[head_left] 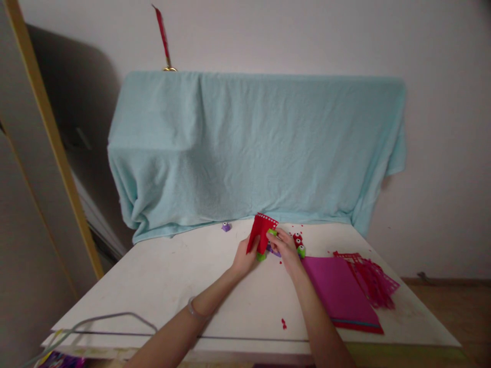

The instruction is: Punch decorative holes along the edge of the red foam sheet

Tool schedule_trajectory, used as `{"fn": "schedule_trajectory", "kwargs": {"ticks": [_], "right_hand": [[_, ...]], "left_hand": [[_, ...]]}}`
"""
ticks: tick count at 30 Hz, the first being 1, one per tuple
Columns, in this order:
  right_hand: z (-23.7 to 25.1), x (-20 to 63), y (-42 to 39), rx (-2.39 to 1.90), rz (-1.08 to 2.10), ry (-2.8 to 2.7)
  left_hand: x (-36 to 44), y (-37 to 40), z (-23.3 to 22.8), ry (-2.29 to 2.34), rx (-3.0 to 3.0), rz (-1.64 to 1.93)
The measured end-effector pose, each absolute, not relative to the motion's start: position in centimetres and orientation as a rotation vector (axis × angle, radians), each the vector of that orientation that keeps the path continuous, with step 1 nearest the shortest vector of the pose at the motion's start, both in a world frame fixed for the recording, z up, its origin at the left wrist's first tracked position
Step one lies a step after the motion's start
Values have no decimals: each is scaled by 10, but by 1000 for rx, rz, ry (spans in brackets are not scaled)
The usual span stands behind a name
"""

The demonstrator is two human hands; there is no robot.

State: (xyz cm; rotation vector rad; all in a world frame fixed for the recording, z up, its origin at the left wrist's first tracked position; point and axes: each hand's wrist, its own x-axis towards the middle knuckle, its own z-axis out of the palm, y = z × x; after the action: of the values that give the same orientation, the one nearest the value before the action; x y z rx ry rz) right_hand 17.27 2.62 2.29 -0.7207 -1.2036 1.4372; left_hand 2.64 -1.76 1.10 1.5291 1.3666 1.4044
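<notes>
The red paper piece (261, 232) was a small sheet with a row of tiny punched holes along its upper edge, which showed as a pale dotted border. It stood tilted upward above the white bench (192, 286), just in front of the light blue cloth (253, 148) that hung down behind it.

The left hand (244, 258) pinched the lower left part of the red paper piece, thumb against its face. The right hand (283, 248) had its fingers curled about a green punch (271, 233) pressed to the right edge of the paper; how tightly it gripped could not be told.

Counted around the red paper piece: one more green punch (261, 256) sat just below it, between the two hands, and a third green punch (301, 251) lay just to its right. One red punch (297, 239) stood beside that. One purple punch (226, 226) lay to the left of the paper, well apart from the hands. One stack of magenta sheets (337, 291) lay to the right, and beside it one heap of red cut strips (372, 278). Small red scraps (284, 323) dotted the bench nearer the viewer.
</notes>
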Motion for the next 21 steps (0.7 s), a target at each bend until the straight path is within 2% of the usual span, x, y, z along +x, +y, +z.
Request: {"fn": "schedule_trajectory", "kwargs": {"ticks": [21], "right_hand": [[22,174,28,-754,1434,-1209]], "left_hand": [[31,-21,19,1408,1490,1378]]}}
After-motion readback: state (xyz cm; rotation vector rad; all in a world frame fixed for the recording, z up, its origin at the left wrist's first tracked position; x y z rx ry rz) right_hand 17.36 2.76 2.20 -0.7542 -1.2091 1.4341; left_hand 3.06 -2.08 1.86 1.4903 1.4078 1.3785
